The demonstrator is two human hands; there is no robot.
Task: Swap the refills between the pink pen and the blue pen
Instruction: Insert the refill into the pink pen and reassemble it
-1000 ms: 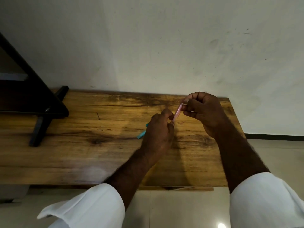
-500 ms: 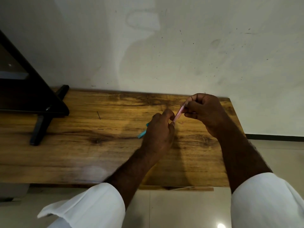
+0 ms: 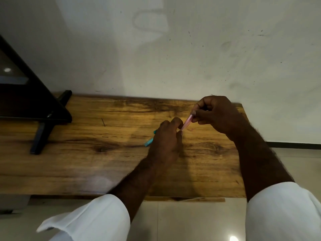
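A pink pen (image 3: 187, 122) is held slanted above the wooden table (image 3: 86, 153), between both hands. My right hand (image 3: 217, 115) grips its upper end with closed fingers. My left hand (image 3: 166, 141) pinches its lower end between thumb and forefinger. A blue pen (image 3: 149, 142) lies on the table just left of my left hand, mostly hidden under it; only its lower left end and a small bit near the knuckles show. No loose refill is visible.
A black stand (image 3: 43, 119) with splayed feet sits on the table's left end. A white wall (image 3: 173, 49) runs right behind the table. The table's right edge (image 3: 243, 136) is close to my right forearm; tiled floor lies below.
Both hands stay on the pink pen, almost unmoved. The camera view has shifted slightly.
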